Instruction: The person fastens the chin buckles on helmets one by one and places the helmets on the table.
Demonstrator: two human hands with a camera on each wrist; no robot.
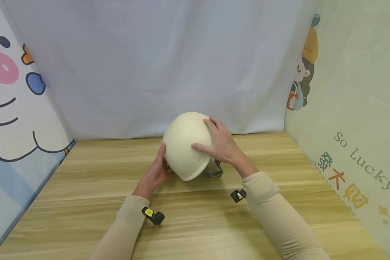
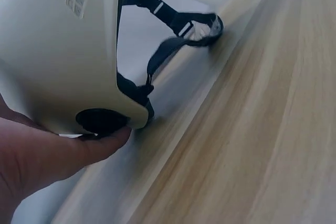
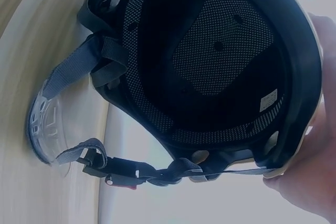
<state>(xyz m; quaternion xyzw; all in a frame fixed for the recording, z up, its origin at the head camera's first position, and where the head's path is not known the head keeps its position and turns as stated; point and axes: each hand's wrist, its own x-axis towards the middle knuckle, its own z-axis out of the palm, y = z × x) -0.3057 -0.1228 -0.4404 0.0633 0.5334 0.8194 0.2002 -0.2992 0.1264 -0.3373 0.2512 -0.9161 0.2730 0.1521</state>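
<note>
A cream helmet [image 1: 186,144] is held tilted above the wooden table by both hands. The left hand [image 1: 154,173] grips its left side low down, thumb on the shell and the other fingers mostly hidden behind it. In the left wrist view a finger lies beside a round black piece [image 2: 102,121] near the helmet's rim. The right hand [image 1: 223,143] holds the upper right side with spread fingers. The black padded lining [image 3: 223,40] faces the right wrist camera. A dark chin strap [image 3: 79,69] with a black buckle [image 3: 113,171] and a clear chin cup [image 3: 50,129] hangs down to the tabletop.
The wooden table [image 1: 188,224] ends at a grey-white curtain [image 1: 149,72] behind the helmet. Printed panels stand at the left [image 1: 13,108] and right [image 1: 354,108]. Each wrist carries a small black camera, one at the left sleeve [image 1: 153,216], the other at the right [image 1: 238,195].
</note>
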